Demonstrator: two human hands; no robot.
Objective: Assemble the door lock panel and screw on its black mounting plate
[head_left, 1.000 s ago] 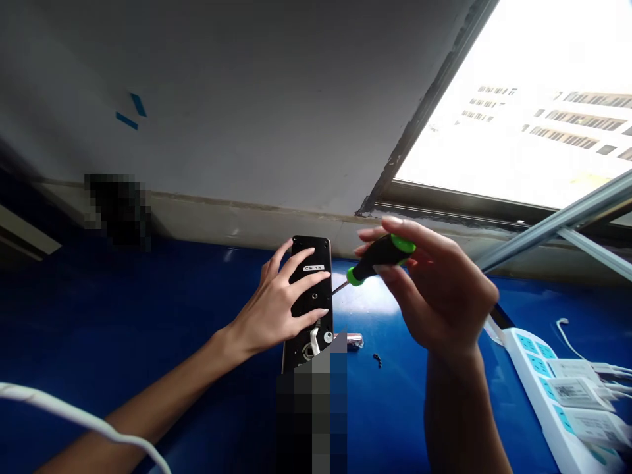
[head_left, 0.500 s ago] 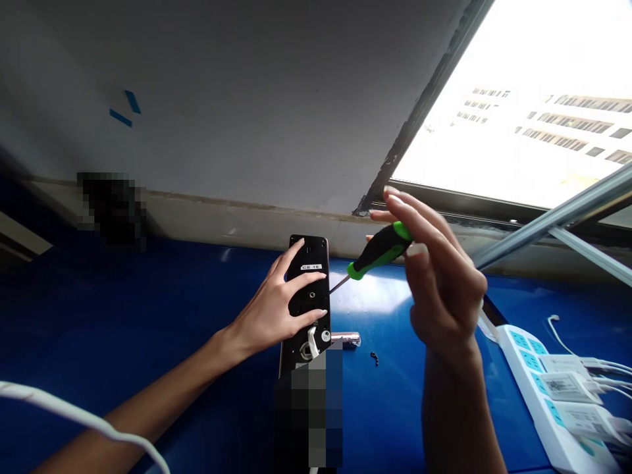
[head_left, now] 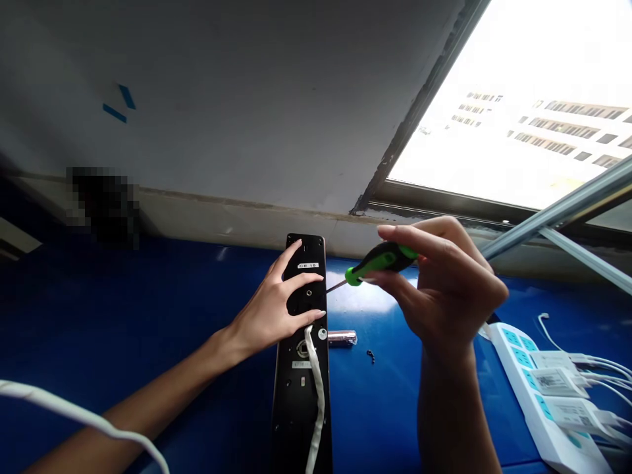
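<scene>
A long black device [head_left: 293, 421], probably part of a door lock, lies on the blue surface with a "CE 16" label near its far end. My left hand [head_left: 271, 299] rests on it with fingers spread across its width. The screwdriver [head_left: 385, 258], with a green and black handle, is pinched between the thumb and fingers of my right hand [head_left: 449, 289]. Its shaft slants down left to the device's right edge; I cannot make out the tip. A white cable [head_left: 318, 388] runs along the device from below my left hand.
Right of the device lie a shiny wrapped bar [head_left: 343, 338] and several small dark screws [head_left: 370, 356]. A white power strip [head_left: 523, 388] with plugged-in chargers stands at right. Another white cable [head_left: 74, 411] crosses my left forearm. Wall and window frame [head_left: 419, 197] rise behind.
My right hand has closed its fingers around the screwdriver handle, which has tilted lower. My left hand stays on the device. The view has shifted slightly.
</scene>
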